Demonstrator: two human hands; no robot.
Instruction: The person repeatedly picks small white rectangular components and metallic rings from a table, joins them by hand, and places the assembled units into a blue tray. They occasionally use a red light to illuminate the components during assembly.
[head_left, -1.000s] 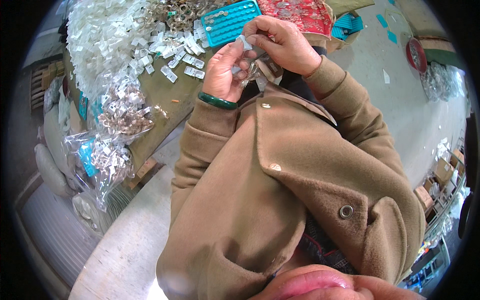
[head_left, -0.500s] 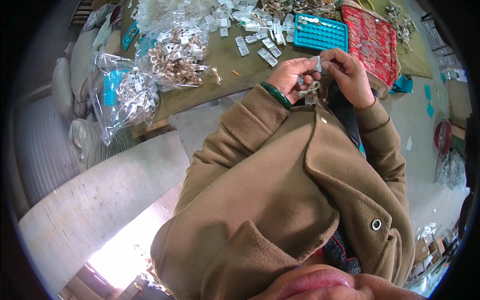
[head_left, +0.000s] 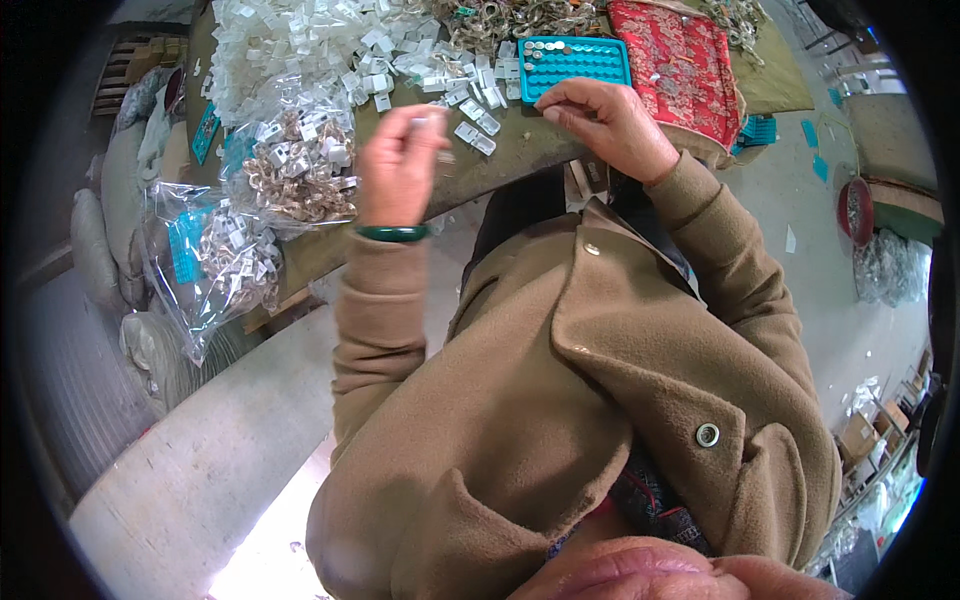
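Note:
My left hand (head_left: 398, 165), with a dark green bangle (head_left: 392, 233) at its wrist, is raised over the table beside a clear bag (head_left: 300, 165) of white plastic pieces with beige cords. Its fingers are curled and blurred; a small pale thing shows at them, too smeared to name. At the near left corner of the turquoise tray (head_left: 585, 84) is my right hand (head_left: 612, 128), thumb and forefinger brought together in a pinch. Whatever may be between them is too small to see. Several small white plastic cases (head_left: 478, 118) lie between my hands.
A large heap of translucent white pieces (head_left: 290, 50) covers the back left of the table. Beige cords (head_left: 525, 25) are piled behind the tray, and a red patterned cloth (head_left: 680, 75) lies right of it. Another filled clear bag (head_left: 225, 260) sits at the left edge.
My hands, together on a small white piece with a cord before, have parted. The left has swung left toward the bag; the right is near the tray's corner. The view has shifted.

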